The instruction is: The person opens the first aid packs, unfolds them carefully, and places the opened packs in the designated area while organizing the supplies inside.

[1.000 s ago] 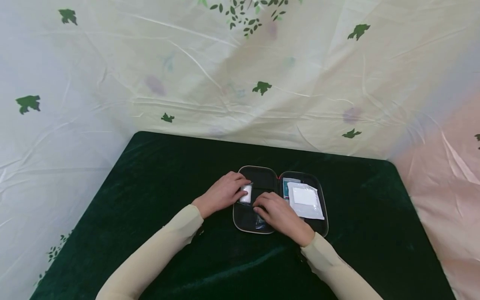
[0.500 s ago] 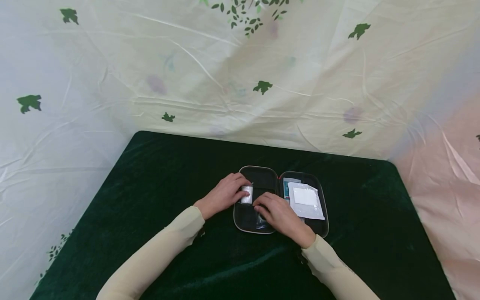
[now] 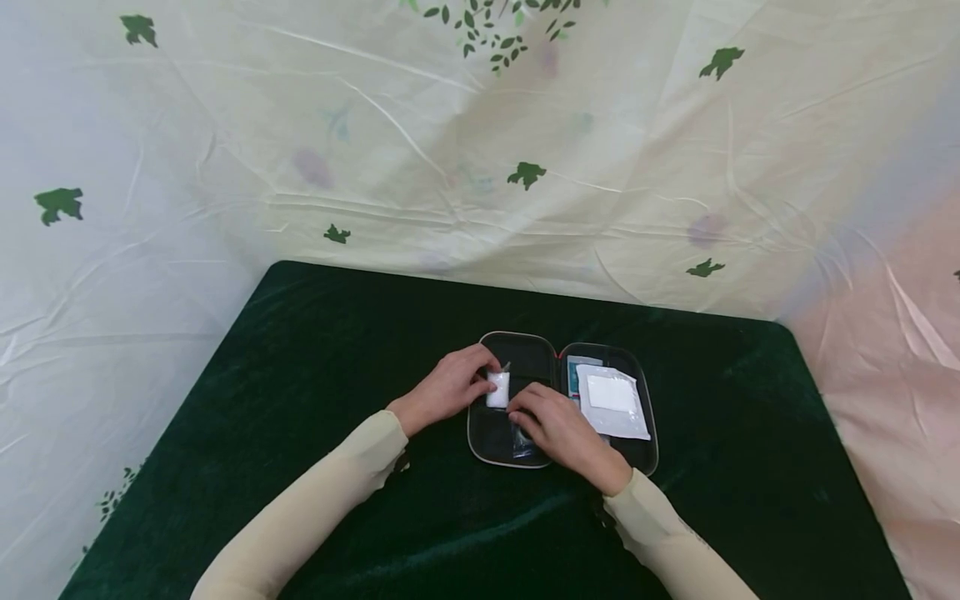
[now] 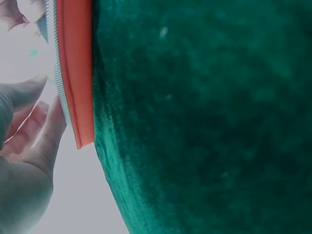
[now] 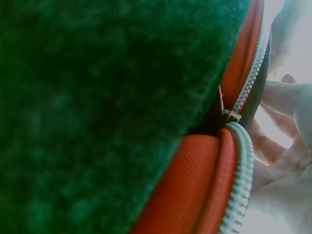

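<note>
On the table lies a zippered case (image 3: 495,450), opened flat, black inside; the wrist views show its red outside. My left hand (image 3: 450,383) pinches a white bandage roll (image 3: 498,390) in clear wrapping between thumb and fingers, at the left edge of the case's left half. My right hand (image 3: 558,425) reaches over that half, its bent fingertips near the roll's lower right; what they touch is hidden. A dark clear-wrapped item (image 3: 522,446) shows below the right thumb. In the right half lie a white packet (image 3: 613,402) and a blue-and-white packet (image 3: 573,375).
A dark green velvet cloth (image 3: 337,358) covers the table around the case. Pale patterned fabric (image 3: 420,125) hangs behind and at both sides. In the right wrist view the zipper (image 5: 243,165) runs along the red edge.
The bandage roll has shifted slightly right, further into the case, with my left fingers on it. My right hand has stayed almost in place.
</note>
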Demonstrator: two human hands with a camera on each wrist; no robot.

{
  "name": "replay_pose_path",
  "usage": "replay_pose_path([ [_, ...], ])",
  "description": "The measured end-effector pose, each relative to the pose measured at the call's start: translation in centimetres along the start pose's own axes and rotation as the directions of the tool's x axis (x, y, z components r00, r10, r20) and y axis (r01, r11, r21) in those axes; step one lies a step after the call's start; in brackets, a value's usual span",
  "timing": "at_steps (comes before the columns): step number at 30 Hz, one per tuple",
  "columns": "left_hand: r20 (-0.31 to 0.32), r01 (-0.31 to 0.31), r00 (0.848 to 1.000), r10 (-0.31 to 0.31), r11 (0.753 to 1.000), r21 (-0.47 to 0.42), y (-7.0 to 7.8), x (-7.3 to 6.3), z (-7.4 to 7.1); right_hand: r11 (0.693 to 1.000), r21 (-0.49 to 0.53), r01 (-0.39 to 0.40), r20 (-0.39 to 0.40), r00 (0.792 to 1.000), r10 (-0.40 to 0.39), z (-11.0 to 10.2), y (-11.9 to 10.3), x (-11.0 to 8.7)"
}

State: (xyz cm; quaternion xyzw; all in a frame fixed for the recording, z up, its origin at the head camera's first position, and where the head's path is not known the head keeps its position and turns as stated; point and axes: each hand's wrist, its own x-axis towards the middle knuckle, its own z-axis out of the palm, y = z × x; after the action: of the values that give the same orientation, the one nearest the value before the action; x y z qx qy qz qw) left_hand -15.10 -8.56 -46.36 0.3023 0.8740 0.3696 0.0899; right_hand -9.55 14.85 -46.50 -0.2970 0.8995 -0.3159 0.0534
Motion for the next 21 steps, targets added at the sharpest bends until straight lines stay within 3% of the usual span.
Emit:
replay_pose_path([
  [9,0.127,-0.006,0.992,-0.003,0.998,0.070,0.5,0.4,-0.2,1.000,-0.014,-0.017,0.007,1.000,0.017,-0.1,-0.2,0.2],
  [13,0.131,-0.006,0.991,-0.005,0.996,0.084,0.3,0.2,-0.4,0.999,-0.020,-0.028,0.008,1.000,0.028,-0.1,-0.2,0.3],
  [16,0.120,-0.036,0.992,0.026,0.995,0.090,-1.2,0.1,0.2,0.999,-0.023,-0.034,0.004,0.999,0.034,0.0,-0.2,0.3],
  [21,0.124,-0.057,0.991,0.043,0.992,0.108,-1.0,-0.3,0.0,0.999,-0.029,-0.041,-0.004,0.999,0.041,0.1,-0.1,0.3],
])
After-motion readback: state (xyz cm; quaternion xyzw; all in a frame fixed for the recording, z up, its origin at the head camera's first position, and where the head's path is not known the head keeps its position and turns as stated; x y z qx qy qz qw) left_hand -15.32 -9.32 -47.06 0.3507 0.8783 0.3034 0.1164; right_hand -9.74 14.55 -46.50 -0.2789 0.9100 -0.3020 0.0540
